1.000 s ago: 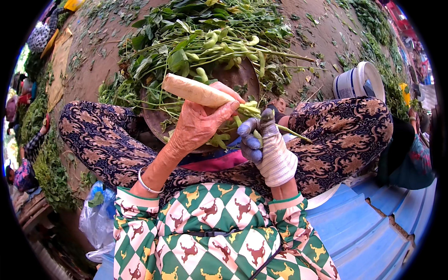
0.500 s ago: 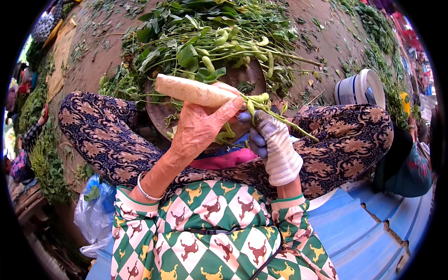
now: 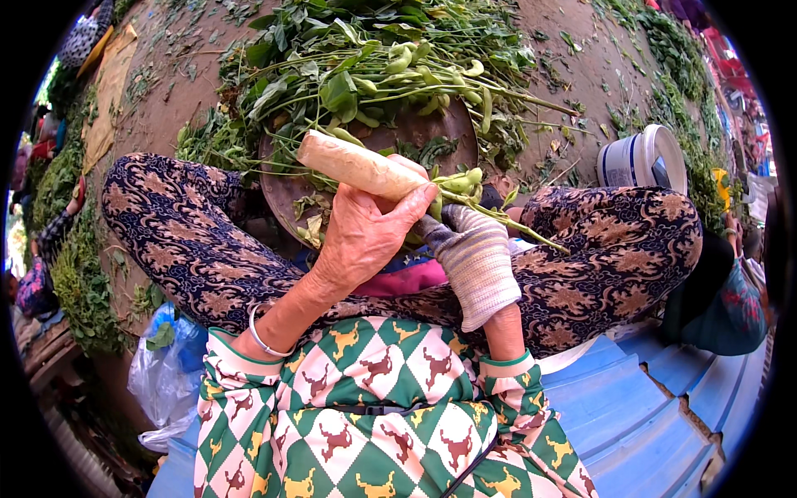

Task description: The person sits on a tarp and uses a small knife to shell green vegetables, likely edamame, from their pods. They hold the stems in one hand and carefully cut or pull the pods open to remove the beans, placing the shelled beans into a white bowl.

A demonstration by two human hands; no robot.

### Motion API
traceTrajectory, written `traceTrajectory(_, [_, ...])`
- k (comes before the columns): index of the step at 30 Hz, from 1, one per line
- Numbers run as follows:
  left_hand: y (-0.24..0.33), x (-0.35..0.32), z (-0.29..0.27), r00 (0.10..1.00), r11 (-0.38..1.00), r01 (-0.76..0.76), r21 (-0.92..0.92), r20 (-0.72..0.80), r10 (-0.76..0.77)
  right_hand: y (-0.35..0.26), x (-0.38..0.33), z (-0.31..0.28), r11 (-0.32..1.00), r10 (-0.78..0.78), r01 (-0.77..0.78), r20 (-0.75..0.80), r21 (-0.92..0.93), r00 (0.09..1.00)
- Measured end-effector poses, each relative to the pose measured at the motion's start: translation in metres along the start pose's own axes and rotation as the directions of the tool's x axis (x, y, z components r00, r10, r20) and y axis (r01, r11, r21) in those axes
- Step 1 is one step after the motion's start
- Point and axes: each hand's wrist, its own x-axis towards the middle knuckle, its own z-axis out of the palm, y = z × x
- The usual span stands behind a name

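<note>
While a bare left hand (image 3: 365, 236) clamps a pale, wood-like cylinder (image 3: 357, 164), a green podded stalk (image 3: 465, 183), likely light, bendy and best held mid-stem, reaches from there past a striped knit-gloved right hand (image 3: 476, 257), its grip hidden.

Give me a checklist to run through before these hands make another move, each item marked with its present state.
1. Left hand gripping the pale cylinder: ok, wrapped around it.
2. Right hand gloved: ok, striped glove on.
3. Left hand gloved: not ok, bare.
4. Right hand's grip on the stem: cannot tell, its fingertips are hidden.
5. Pods in plain view: ok, just beside the left thumb.
6. Bucket apart from both hands: ok, it stands out beyond the right knee.
</note>
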Motion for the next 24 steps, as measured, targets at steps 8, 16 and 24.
traceTrajectory(8, [-0.009,-0.003,0.008,0.981,0.96,-0.175,0.217,-0.044,0.189,-0.008,-0.003,0.005,0.97,-0.044,0.041,-0.008,-0.24,0.999])
traceTrajectory(16, [-0.014,0.0,0.004,0.992,0.981,-0.102,0.167,-0.055,0.112,0.011,0.0,0.016,0.918,0.11,-0.148,0.122,0.367,0.986])
traceTrajectory(24, [-0.002,0.011,-0.009,1.0,0.984,0.013,-0.179,-0.009,-0.015,-0.011,0.0,-0.022,0.541,0.084,-0.428,0.46,0.723,0.884])
